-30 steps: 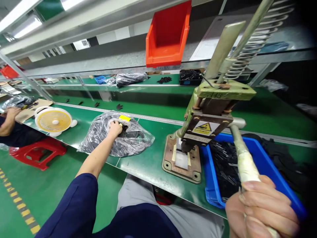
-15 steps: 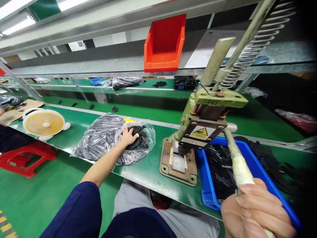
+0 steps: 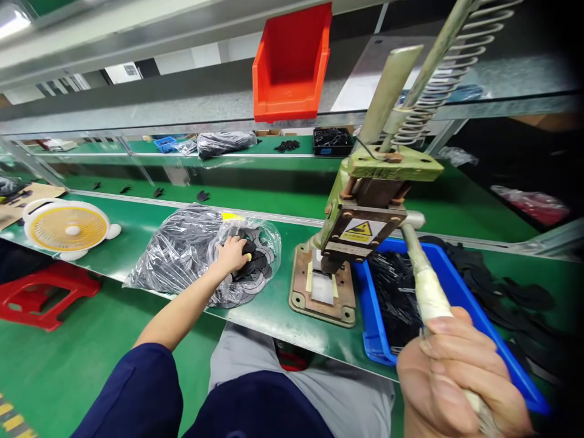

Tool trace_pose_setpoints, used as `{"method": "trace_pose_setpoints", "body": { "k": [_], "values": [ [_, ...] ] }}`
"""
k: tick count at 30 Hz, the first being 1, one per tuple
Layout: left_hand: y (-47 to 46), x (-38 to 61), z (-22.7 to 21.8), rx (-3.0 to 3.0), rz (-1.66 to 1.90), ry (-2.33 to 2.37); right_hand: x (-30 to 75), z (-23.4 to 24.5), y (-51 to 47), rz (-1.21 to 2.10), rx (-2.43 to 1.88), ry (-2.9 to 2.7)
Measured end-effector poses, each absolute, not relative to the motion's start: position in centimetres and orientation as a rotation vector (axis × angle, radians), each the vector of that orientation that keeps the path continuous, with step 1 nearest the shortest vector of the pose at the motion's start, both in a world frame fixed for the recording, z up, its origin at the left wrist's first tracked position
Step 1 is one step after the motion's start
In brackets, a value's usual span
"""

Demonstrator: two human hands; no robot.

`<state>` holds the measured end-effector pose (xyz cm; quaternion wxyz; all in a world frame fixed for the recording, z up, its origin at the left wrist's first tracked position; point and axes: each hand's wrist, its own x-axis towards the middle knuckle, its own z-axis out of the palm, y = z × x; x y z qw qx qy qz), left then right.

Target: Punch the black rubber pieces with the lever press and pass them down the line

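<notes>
My left hand (image 3: pixel 232 254) reaches into the mouth of a clear plastic bag (image 3: pixel 177 258) on the green bench. Its fingers are bent and apart over loose black flat curved pieces (image 3: pixel 261 261), with something yellow on the thumb tip; no piece shows clearly lifted. My right hand (image 3: pixel 465 377) is wrapped round the tape-covered lever handle (image 3: pixel 430 295) of a green hand press (image 3: pixel 365 225). Under the press head, a bare metal plate (image 3: pixel 323 288) lies on the rusty base. A blue bin (image 3: pixel 368 337) holding black parts stands right of the press, partly behind the lever.
Left of the bag lies a white and yellow fan (image 3: pixel 70 226). An orange-red bin (image 3: pixel 292 67) hangs from the shelf edge above. More black pieces (image 3: pixel 483 274) lie right of the blue bin. A red stool (image 3: pixel 48 295) stands on the floor at the left. A coil spring rises above the press.
The whole view has shifted slightly. My left hand stays in the bag, its fingers now drawn closer together among the pieces. My right hand keeps its hold on the lever, which looks about the same.
</notes>
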<state>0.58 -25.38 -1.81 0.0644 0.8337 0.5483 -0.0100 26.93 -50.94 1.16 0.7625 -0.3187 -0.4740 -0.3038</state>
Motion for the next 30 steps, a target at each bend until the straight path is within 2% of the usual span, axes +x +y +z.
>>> {"method": "trace_pose_setpoints", "body": {
  "k": [4, 8, 16, 21, 25, 30],
  "values": [
    [-24.5, 0.1, 0.3, 2.51, -0.083, 1.622, 27.1, 0.9, -51.0, -0.665, -0.685, -1.038],
    [-23.4, 0.2, 1.5, 2.569, 0.072, 1.637, 27.1, 0.8, -51.0, -0.653, -0.695, -1.019],
    [-22.7, 4.7, -0.1, 2.577, -0.103, 1.548, 26.4, 1.5, -51.2, -0.611, -0.713, -1.035],
    [-23.5, 7.0, -1.0, 2.677, -0.165, 1.332, 25.8, 1.9, -51.2, -0.597, -0.706, -1.014],
    [-22.9, 7.7, -1.2, 2.684, -0.332, 1.235, 25.9, 1.9, -51.2, -0.578, -0.716, -1.018],
    [-21.3, 7.1, -1.3, 2.743, -0.335, 1.089, 25.7, 1.7, -51.6, -0.547, -0.754, -1.019]
  ]
}}
